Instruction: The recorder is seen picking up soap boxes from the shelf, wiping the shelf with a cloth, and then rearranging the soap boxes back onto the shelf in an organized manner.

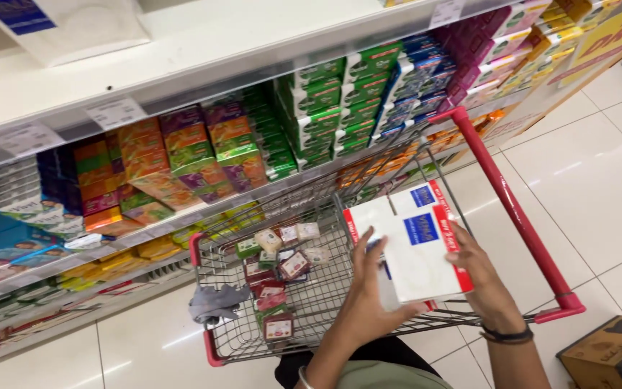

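Observation:
A flat white pack (413, 245) with red edges and blue labels is held over the child-seat end of a wire shopping cart (318, 302). My left hand (370, 288) grips its left side from underneath, and a second, similar pack shows just below it. My right hand (480, 277) holds the pack's right edge, a dark band on its wrist. Several small wrapped bars (282, 277) in red, green and cream lie in the cart's basket. The cart has a red handle (512, 209).
Store shelves (203, 57) run along the left, filled with stacked colourful soap boxes (203, 155) in orange, green, purple and blue. A grey cloth (214, 302) hangs at the cart's front. A brown cardboard box (613, 356) sits on the white tiled floor (599, 180) at lower right.

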